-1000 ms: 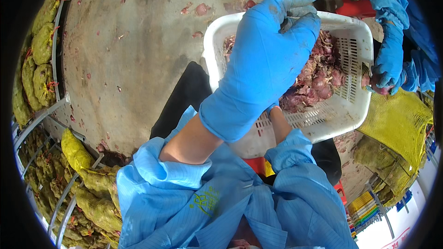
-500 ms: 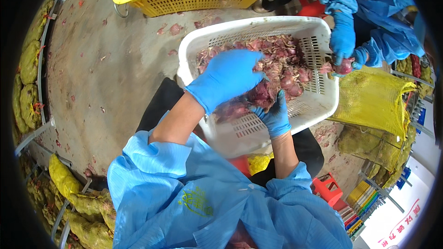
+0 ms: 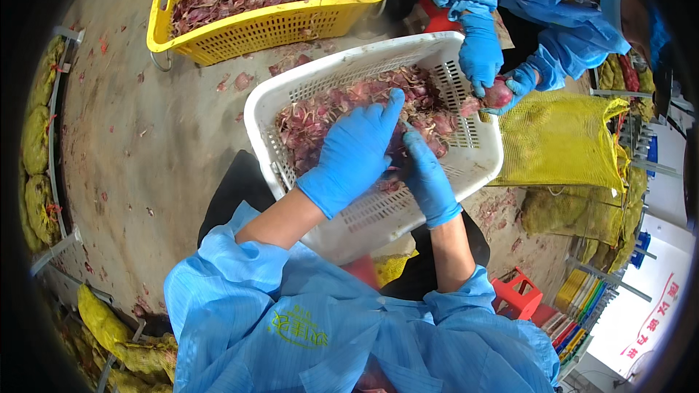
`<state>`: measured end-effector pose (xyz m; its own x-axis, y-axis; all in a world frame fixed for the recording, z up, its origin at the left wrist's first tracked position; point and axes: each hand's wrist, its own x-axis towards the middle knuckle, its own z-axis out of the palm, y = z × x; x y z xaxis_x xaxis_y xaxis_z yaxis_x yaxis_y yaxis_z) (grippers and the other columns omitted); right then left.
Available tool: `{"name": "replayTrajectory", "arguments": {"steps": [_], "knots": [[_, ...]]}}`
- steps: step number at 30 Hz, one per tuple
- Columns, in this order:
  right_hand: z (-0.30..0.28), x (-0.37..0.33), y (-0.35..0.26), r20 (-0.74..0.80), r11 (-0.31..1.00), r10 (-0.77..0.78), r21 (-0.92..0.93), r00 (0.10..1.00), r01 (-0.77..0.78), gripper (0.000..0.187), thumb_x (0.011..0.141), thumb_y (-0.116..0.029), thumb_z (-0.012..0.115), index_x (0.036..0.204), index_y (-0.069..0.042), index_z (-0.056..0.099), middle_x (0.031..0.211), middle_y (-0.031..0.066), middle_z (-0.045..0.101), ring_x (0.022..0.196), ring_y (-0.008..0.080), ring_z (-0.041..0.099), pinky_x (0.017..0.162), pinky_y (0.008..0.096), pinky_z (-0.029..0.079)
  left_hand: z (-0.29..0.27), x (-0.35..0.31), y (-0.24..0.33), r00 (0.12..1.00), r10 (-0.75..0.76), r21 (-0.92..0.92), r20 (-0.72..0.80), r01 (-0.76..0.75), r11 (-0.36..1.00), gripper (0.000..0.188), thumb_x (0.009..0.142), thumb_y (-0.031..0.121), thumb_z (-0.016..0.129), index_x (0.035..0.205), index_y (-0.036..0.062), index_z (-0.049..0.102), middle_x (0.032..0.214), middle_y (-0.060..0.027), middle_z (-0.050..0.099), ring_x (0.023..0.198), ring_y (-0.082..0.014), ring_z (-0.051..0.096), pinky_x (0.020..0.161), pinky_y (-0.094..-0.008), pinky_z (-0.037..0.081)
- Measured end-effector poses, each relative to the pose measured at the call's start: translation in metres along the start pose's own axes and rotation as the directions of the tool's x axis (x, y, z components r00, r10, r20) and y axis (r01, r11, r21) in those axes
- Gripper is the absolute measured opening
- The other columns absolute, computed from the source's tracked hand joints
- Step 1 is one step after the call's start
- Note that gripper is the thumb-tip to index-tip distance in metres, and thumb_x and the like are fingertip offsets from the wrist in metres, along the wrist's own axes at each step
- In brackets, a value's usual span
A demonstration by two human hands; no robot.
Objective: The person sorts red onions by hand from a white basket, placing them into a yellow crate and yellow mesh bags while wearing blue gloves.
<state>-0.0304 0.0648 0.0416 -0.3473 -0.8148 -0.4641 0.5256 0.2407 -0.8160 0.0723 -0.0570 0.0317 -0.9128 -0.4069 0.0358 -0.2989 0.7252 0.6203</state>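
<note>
A white slotted basket (image 3: 331,244) stands in front of me, with red onions and loose papery skins (image 3: 313,120) inside. My left hand (image 3: 349,153), in a blue glove, is over the basket with its fingers curled and one digit pointing up. Close beside it, my right hand (image 3: 429,178), also gloved, is bent inward with its thumb raised. Between them shows a dark red onion (image 3: 397,159), mostly hidden by the gloves; both hands close round it. At the basket's far right corner, a co-worker's gloved hands (image 3: 480,54) hold another red onion (image 3: 499,94).
A yellow crate (image 3: 269,29) of onions and skins stands beyond the basket. Yellow mesh sacks (image 3: 557,142) lie to the right, and filled sacks (image 3: 36,142) line a rack at left. A red stool (image 3: 518,292) is at lower right. Skin scraps litter the concrete floor (image 3: 145,175).
My left hand has drawn back from the onion skins, and my hands have come closer together over the basket. The whole view has shifted, showing more of the yellow crate.
</note>
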Motion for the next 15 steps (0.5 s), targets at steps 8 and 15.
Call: {"name": "replayTrajectory", "arguments": {"steps": [8,15], "knots": [[-0.025,0.007,0.033,-0.192,0.998,0.024,0.067,0.981,-0.011,0.038,0.096,-0.034,0.050,0.125,-0.010,0.055,0.108,0.0004,0.061,0.093,0.0105,0.058,0.075,0.0258,0.050,0.001,0.005,0.022,0.996,0.080,0.026,-0.049,-0.079,0.997,0.077,0.061,0.012,0.076,0.133,0.0095,0.050,0.113,-0.0143,0.057,0.100,-0.0329,0.057,0.084,-0.0424,0.050],[-0.059,-0.034,0.014,-0.165,0.825,-0.037,0.551,0.986,0.123,0.057,0.094,-0.048,0.048,0.134,-0.007,0.047,0.120,0.0189,0.061,0.097,0.0321,0.066,0.084,0.0434,0.057,0.022,0.017,0.033,0.991,-0.061,-0.600,-0.115,-0.021,0.800,0.057,0.078,0.014,0.074,0.131,0.0097,0.055,0.114,-0.0112,0.060,0.095,-0.0241,0.061,0.084,-0.0345,0.051]]}}
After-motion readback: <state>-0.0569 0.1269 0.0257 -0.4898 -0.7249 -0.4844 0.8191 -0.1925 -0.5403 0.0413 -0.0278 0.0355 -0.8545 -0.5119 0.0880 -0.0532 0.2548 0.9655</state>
